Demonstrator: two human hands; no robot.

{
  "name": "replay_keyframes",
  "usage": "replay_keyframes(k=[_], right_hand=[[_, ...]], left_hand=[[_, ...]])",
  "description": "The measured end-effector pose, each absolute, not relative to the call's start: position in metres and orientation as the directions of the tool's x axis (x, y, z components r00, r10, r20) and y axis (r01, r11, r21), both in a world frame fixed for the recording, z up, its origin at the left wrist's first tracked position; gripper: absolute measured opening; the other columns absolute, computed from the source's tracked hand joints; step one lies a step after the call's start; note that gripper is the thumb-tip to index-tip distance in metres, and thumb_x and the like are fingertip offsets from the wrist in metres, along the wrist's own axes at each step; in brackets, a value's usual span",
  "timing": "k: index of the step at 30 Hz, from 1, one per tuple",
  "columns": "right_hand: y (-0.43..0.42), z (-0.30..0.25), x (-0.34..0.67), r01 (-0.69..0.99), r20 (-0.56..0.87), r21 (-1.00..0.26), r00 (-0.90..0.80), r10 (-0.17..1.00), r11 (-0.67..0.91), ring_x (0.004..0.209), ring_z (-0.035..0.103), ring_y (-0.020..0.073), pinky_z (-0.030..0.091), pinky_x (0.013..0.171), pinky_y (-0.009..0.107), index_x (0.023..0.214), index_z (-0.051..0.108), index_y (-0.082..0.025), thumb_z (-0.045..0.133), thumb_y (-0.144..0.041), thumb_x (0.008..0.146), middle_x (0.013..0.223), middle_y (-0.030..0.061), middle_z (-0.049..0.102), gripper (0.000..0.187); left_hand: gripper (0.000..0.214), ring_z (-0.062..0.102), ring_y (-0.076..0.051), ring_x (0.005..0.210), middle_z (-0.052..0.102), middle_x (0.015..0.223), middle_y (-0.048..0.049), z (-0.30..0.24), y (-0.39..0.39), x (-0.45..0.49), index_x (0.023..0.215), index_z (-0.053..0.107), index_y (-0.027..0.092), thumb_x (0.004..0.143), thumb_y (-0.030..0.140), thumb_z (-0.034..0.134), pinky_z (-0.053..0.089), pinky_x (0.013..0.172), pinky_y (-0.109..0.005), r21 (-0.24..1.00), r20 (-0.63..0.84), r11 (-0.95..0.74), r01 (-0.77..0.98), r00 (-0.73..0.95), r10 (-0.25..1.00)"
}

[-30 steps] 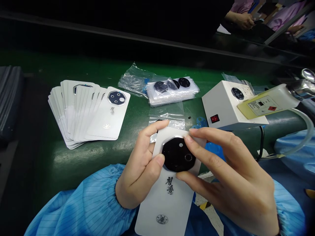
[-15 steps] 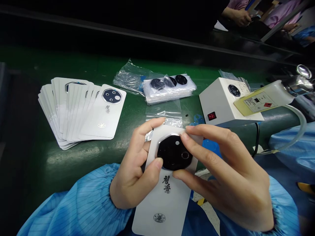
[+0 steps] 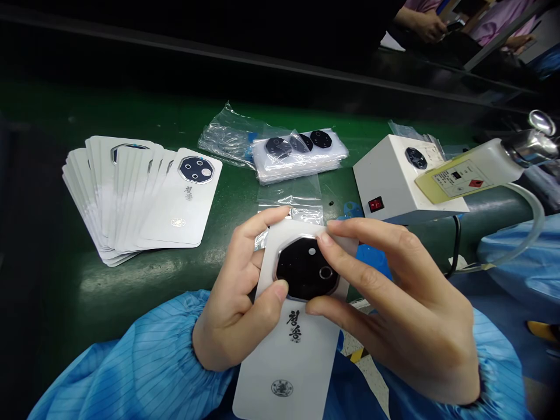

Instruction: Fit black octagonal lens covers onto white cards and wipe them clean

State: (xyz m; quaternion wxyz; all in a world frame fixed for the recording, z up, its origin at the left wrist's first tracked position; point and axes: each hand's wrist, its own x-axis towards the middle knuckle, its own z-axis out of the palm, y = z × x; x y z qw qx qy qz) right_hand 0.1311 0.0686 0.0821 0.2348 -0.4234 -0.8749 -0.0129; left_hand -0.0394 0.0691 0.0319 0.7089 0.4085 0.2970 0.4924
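Observation:
A white phone back cover [image 3: 284, 361] with dark lettering and a round emblem is held between both hands. At its upper end sits a black octagonal camera lens cover [image 3: 301, 274]. My left hand [image 3: 245, 303] grips the cover's left side, its thumb on the lens cover's lower left edge and its fingers partly hidden behind. My right hand [image 3: 398, 309] pinches the lens cover, thumb at the lower edge and index finger at the upper right, while another finger touches the top of the back cover.
A fanned stack of white back covers [image 3: 175, 204] lies on the left. Behind the hands is a bagged pile of black lens covers [image 3: 301, 160]. On the right, a bottle of yellowish liquid [image 3: 468, 172] leans across a white switch box [image 3: 385, 181]. A co-worker's hand [image 3: 431, 26] shows at the far right.
Both hands and the held cover have shifted very slightly left in view, along with the whole scene. The grips look the same.

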Motion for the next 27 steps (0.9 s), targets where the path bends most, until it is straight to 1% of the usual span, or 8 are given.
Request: replay_keyframes(k=[5,10,14,16,17,21,24,27], right_hand=[[0.069,0.082,0.130,0.758,0.431,-0.180,-0.513,0.742,0.628,0.107,0.057,0.0263,0.054,0.085,0.038,0.113,0.058,-0.009,0.062,-0.029,0.083,0.112,0.0174,0.059,0.037],[0.073,0.080,0.132,0.737,0.420,-0.213,-0.523,0.741,0.641,0.109,0.055,0.0261,0.052,0.086,0.041,0.114,0.056,-0.010,0.060,-0.033,0.083,0.115,0.0174,0.056,0.039],[0.084,0.078,0.134,0.656,0.405,-0.517,-0.380,0.832,0.550,0.098,0.057,0.0202,0.053,0.077,0.034,0.111,0.054,-0.013,0.057,-0.026,0.085,0.105,0.0116,0.057,0.029],[0.090,0.078,0.133,0.582,0.333,-0.665,-0.330,0.883,0.468,0.077,0.057,0.0143,0.050,0.062,0.027,0.092,0.057,-0.015,0.054,-0.021,0.086,0.085,0.0050,0.058,0.009],[0.092,0.078,0.132,0.556,0.289,-0.709,-0.332,0.898,0.433,0.068,0.054,0.0117,0.047,0.056,0.024,0.081,0.056,-0.016,0.053,-0.020,0.086,0.074,0.0019,0.056,0.007],[0.097,0.076,0.128,0.523,0.223,-0.765,-0.332,0.917,0.376,0.056,0.045,0.0075,0.038,0.049,0.021,0.066,0.048,-0.017,0.052,-0.018,0.085,0.062,-0.0023,0.050,0.020],[0.098,0.075,0.127,0.493,0.223,-0.798,-0.294,0.929,0.348,0.058,0.047,0.0075,0.039,0.050,0.020,0.066,0.049,-0.016,0.053,-0.019,0.085,0.063,-0.0018,0.052,0.019],[0.096,0.075,0.129,0.416,0.120,-0.877,-0.295,0.948,0.241,0.058,0.049,0.0085,0.039,0.048,0.020,0.070,0.052,-0.016,0.055,-0.025,0.085,0.065,-0.0016,0.052,0.017]], left_hand=[[0.047,0.056,-0.011,0.050,0.063,0.071,0.0024,0.036,0.068,-0.038,0.126,0.041,0.035,0.085,0.016,0.051,0.043,0.043,-0.019,0.874,-0.052,0.189,-0.448,0.301,0.952],[0.048,0.060,-0.012,0.054,0.066,0.080,0.0008,0.031,0.071,-0.043,0.130,0.037,0.035,0.087,0.017,0.049,0.047,0.045,-0.021,0.905,-0.008,0.147,-0.400,0.328,0.945],[0.049,0.059,-0.011,0.054,0.066,0.101,-0.0013,0.028,0.070,-0.043,0.131,0.035,0.038,0.089,0.018,0.047,0.044,0.042,-0.021,0.931,0.072,0.069,-0.359,0.365,0.928],[0.048,0.057,-0.010,0.052,0.065,0.107,0.0004,0.027,0.069,-0.041,0.130,0.037,0.043,0.089,0.019,0.046,0.042,0.041,-0.021,0.929,0.090,0.050,-0.366,0.356,0.930],[0.048,0.056,-0.010,0.051,0.065,0.107,0.0011,0.027,0.068,-0.040,0.129,0.038,0.044,0.088,0.019,0.046,0.044,0.043,-0.023,0.929,0.093,0.046,-0.366,0.354,0.931],[0.047,0.054,-0.010,0.048,0.067,0.094,0.0020,0.028,0.066,-0.037,0.129,0.039,0.041,0.088,0.020,0.047,0.052,0.061,-0.032,0.929,0.077,0.049,-0.366,0.320,0.944],[0.046,0.055,-0.010,0.049,0.067,0.083,0.0019,0.030,0.067,-0.038,0.129,0.040,0.036,0.088,0.018,0.048,0.050,0.055,-0.027,0.924,0.045,0.067,-0.376,0.282,0.958],[0.044,0.058,-0.010,0.052,0.066,0.078,0.0023,0.033,0.067,-0.039,0.128,0.041,0.035,0.088,0.016,0.048,0.049,0.049,-0.022,0.906,0.022,0.087,-0.415,0.250,0.968]])
